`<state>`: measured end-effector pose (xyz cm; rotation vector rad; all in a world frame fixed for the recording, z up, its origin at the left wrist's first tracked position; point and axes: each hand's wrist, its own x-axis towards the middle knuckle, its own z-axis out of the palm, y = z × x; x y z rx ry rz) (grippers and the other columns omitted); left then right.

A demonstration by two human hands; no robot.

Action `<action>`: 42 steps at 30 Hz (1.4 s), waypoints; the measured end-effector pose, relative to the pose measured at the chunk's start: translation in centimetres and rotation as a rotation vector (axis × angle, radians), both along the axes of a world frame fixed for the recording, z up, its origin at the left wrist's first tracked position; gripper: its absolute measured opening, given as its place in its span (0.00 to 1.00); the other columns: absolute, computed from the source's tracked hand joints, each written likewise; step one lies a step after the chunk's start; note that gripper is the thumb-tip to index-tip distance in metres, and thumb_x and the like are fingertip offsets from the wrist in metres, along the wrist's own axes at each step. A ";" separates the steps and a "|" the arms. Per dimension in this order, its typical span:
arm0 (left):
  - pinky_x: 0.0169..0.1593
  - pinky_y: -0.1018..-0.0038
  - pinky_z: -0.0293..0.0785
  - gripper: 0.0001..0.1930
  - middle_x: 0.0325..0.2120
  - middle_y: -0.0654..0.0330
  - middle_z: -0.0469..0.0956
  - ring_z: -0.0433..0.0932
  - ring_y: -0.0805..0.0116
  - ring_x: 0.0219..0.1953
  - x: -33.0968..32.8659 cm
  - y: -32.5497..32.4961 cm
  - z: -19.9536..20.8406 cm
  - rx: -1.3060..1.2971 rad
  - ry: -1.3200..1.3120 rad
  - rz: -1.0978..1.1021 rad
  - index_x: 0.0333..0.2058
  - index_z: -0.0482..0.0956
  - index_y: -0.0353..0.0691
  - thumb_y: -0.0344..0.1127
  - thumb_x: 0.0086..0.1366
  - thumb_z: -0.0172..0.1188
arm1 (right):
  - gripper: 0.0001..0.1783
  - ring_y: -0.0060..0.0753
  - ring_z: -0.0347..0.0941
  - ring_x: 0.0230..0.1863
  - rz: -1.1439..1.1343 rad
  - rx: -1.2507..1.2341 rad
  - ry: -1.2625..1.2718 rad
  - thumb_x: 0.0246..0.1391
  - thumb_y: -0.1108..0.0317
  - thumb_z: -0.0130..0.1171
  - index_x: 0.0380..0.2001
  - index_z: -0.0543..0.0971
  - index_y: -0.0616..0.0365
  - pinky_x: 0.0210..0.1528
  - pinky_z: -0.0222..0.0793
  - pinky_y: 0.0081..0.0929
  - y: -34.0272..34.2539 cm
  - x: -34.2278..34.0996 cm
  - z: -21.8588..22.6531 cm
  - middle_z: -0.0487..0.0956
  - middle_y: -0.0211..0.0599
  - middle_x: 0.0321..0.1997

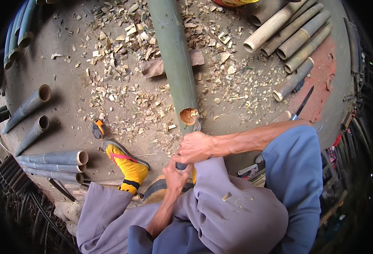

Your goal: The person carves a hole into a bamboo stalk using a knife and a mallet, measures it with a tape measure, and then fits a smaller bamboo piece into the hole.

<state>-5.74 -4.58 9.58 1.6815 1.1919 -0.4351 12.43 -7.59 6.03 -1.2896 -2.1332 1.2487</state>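
Observation:
A thick green bamboo pole (171, 55) runs from the far edge toward me. Near its close end is a scooped-out opening (188, 116) with pale, rough wood inside. My right hand (196, 146) is closed just below that opening, around what looks like a bladed tool. Only a grey bit of the blade (198, 124) shows beside the pole, and its exact kind is hidden. Below, my left hand (176, 172) closes about the tool's dark butt end (181, 166). The pole's near end disappears behind my hands.
Wood chips (127, 84) litter the floor around a reddish block (152, 67) under the pole. Bamboo lengths (275, 25) lie at right, others (51, 157) at left. A long knife (303, 103) points up at right. An orange-black tape measure (98, 128) lies by my yellow-socked foot (133, 169).

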 end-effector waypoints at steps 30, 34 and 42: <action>0.38 0.69 0.75 0.34 0.30 0.55 0.78 0.77 0.68 0.32 10.1 11.2 7.3 -0.229 -0.157 -0.460 0.49 0.68 0.29 0.48 0.52 0.68 | 0.41 0.32 0.68 0.52 -1.408 -0.335 1.089 0.47 0.62 0.64 0.62 0.59 0.65 0.59 0.61 0.33 -2.2 2.0 10.2 0.72 0.43 0.51; 0.59 0.63 0.63 0.44 0.56 0.48 0.64 0.67 0.59 0.56 8.6 4.7 3.5 -0.510 -0.499 -0.529 0.59 0.60 0.32 0.53 0.52 0.68 | 0.33 0.30 0.74 0.38 -1.467 -0.384 0.701 0.47 0.69 0.57 0.58 0.64 0.63 0.41 0.71 0.26 -7.1 4.5 8.3 0.77 0.38 0.36; 0.64 0.63 0.59 0.29 0.60 0.55 0.62 0.63 0.61 0.61 12.5 -1.4 -2.0 -1.635 -0.506 0.907 0.60 0.61 0.40 0.49 0.66 0.53 | 0.44 0.36 0.73 0.32 -0.457 -0.233 -0.566 0.39 0.69 0.63 0.64 0.62 0.35 0.35 0.72 0.34 -9.9 9.6 7.5 0.76 0.37 0.37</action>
